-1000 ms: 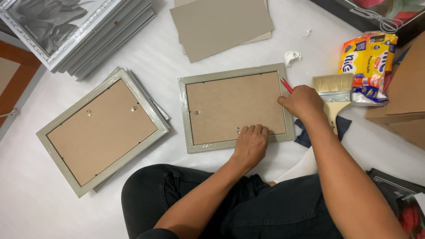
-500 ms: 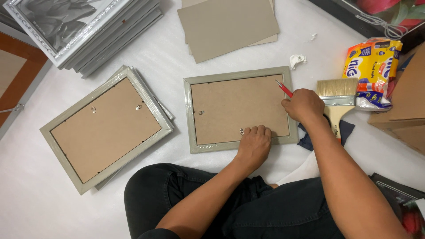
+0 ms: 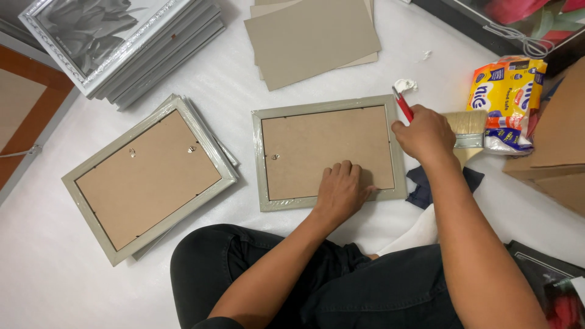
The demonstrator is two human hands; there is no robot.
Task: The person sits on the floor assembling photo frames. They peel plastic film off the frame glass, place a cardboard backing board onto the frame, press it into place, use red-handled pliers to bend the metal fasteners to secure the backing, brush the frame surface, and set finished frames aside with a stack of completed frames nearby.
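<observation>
A grey picture frame (image 3: 329, 153) lies face down on the white floor in front of me, its brown backing board up. My left hand (image 3: 342, 192) presses flat on the board near the frame's lower right corner. At the frame's right edge, my right hand (image 3: 425, 134) is closed around a red-handled tool (image 3: 403, 106) whose tip points up and left. My legs in black trousers fill the bottom of the view.
A second face-down frame (image 3: 148, 175) lies on a small stack to the left. More frames (image 3: 125, 45) are stacked at top left, grey boards (image 3: 312, 36) at top centre. A wide paintbrush (image 3: 467, 129), a yellow packet (image 3: 504, 100), a dark cloth (image 3: 426, 186) and cardboard (image 3: 557, 140) lie right.
My right hand has shifted up along the frame's right edge with the red tool. My left hand has stayed pressed on the backing board.
</observation>
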